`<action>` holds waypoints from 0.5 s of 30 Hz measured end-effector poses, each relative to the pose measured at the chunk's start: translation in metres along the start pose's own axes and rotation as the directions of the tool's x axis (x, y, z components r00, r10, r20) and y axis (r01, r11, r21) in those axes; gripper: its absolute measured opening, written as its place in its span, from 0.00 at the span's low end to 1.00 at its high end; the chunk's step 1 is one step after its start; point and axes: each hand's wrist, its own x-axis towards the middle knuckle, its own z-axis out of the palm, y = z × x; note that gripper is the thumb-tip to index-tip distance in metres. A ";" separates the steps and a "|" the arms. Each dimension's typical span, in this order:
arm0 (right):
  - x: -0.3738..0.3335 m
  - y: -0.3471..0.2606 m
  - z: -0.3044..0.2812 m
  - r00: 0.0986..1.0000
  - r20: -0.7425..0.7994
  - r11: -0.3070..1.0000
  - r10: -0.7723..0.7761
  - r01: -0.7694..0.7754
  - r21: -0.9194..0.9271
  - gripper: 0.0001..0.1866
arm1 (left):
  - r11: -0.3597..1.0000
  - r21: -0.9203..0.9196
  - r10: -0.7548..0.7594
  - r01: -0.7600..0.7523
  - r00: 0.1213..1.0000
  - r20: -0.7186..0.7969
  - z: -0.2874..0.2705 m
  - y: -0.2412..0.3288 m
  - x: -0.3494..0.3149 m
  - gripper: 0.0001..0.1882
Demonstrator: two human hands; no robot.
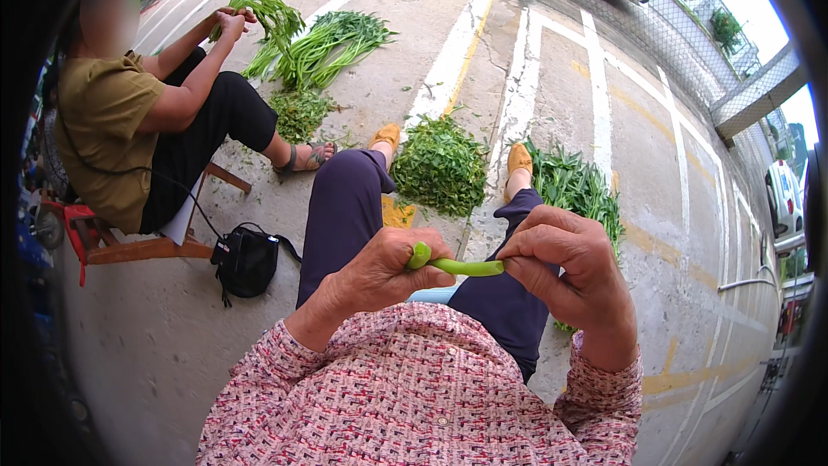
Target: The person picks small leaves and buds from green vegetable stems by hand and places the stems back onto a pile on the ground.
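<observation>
A green vegetable stem [470,268], bare of leaves, is held out over my lap. My left hand [379,269] is closed around it, with thumb and forefinger pressed on it and another short green stem end [420,255] poking up above the fingers. At the stem's right end, the thumb and fingertips of my right hand [573,267] meet in a pinch. Just what those fingertips grip is partly hidden. Between my feet lies a pile of green leaves [441,166], and longer leafy sprigs [576,190] lie by my right foot.
To the left a co-worker [112,121] sits on a low wooden stool [147,250], holding a bunch of greens [274,13]. Long-stemmed greens [332,47] and a leaf heap [299,114] lie before them. A black bag [247,261] rests on the concrete. Parked cars stand beyond a fence.
</observation>
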 end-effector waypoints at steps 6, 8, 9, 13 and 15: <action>0.000 -0.010 0.001 0.998 -0.018 0.943 -0.068 0.058 -0.327 0.06 | 0.997 0.075 -0.002 0.004 1.000 -0.026 0.004 0.001 0.001 0.12; -0.001 -0.007 0.004 0.995 -0.062 0.926 -0.075 0.047 -0.375 0.05 | 0.995 0.100 -0.027 0.030 0.999 -0.029 0.005 0.002 0.002 0.12; -0.001 -0.005 0.006 0.993 -0.084 0.916 -0.080 0.040 -0.399 0.05 | 0.993 0.113 -0.031 0.035 0.999 -0.035 0.006 0.003 0.002 0.13; -0.003 -0.002 0.007 0.967 -0.252 0.954 0.043 -0.114 -0.276 0.02 | 0.983 0.178 -0.033 0.042 0.998 -0.050 0.008 0.005 0.001 0.14; -0.004 0.000 0.007 0.931 -0.330 0.979 0.157 -0.191 -0.072 0.01 | 0.973 0.229 -0.021 0.035 0.998 -0.062 0.010 0.006 0.001 0.13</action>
